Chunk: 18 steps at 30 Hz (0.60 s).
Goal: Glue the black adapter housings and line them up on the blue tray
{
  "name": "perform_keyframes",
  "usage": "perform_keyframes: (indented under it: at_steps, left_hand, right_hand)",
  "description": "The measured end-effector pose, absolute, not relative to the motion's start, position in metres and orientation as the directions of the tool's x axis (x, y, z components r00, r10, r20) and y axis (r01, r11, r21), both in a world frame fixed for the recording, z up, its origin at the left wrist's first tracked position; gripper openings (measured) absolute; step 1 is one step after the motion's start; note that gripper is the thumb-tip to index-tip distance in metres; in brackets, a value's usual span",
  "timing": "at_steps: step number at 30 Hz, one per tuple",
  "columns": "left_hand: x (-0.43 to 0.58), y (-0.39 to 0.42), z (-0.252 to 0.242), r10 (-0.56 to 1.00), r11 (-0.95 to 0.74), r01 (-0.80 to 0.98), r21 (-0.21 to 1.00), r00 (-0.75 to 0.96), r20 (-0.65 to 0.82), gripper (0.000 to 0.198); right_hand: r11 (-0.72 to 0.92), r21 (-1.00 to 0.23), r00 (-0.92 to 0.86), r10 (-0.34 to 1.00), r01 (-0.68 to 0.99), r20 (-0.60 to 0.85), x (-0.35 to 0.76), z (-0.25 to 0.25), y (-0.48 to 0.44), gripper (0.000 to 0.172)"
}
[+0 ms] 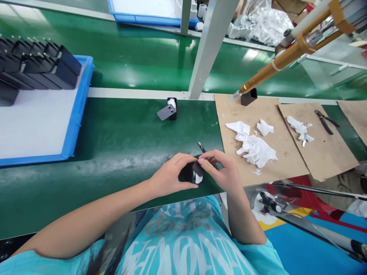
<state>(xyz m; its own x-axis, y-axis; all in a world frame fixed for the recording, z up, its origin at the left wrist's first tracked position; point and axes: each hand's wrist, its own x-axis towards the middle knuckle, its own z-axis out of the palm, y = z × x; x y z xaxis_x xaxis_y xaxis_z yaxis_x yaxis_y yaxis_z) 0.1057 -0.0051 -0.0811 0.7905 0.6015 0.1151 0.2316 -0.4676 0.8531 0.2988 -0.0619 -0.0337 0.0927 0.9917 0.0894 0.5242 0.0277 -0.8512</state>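
Near the front edge of the green table, my left hand is wrapped round a small black box with white material showing at its open end. My right hand pinches at the box's upper right corner, its fingertips on a small dark flap; whatever else they hold is too small to make out. A thin dark pen-like tool lies just beyond the right fingers. Farther back stands another black box with white stuffing and a grey plate tilted against it.
A blue-rimmed tray with several black boxes is at left. Brown cardboard at right bears crumpled white tissues, a black block and pliers. A gold dispenser hangs over it; a metal post rises behind.
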Motion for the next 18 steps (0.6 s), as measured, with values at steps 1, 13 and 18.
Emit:
perform_keyframes:
  at_steps: [1,13,18]
  left_hand:
    - [0.106,-0.005,-0.081,0.597,-0.466,0.227,0.855,0.794,0.115,0.062]
    - [0.109,-0.005,-0.080,0.551,-0.443,0.236,0.865,0.833,0.055,0.054]
    - [0.111,-0.006,-0.082,0.559,-0.449,0.240,0.861,0.827,0.061,0.060]
  right_hand:
    - [0.102,-0.838,0.027,0.990,0.536,0.138,0.302,-0.033,-0.063,0.009]
    - [0.408,-0.744,-0.045,0.889,0.530,0.455,0.294,-0.061,-0.072,0.017]
    - [0.405,-0.692,-0.082,0.890,0.597,0.449,0.292,-0.055,-0.064,0.007]
